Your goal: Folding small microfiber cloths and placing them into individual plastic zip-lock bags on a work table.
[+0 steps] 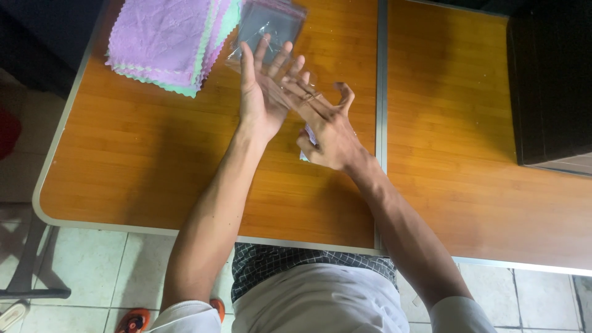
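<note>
My left hand is stretched out flat over the orange wooden table, fingers spread and pointing toward a stack of clear plastic bags. My right hand crosses it from the right, its fingers pressed against a thin clear plastic bag between the two hands. A small pale folded cloth peeks out under the right palm. A pile of purple and mint-green cloths lies at the far left of the table.
A metal seam splits the table into two halves. A dark box stands at the far right. Tiled floor and an orange shoe show below the table's near edge.
</note>
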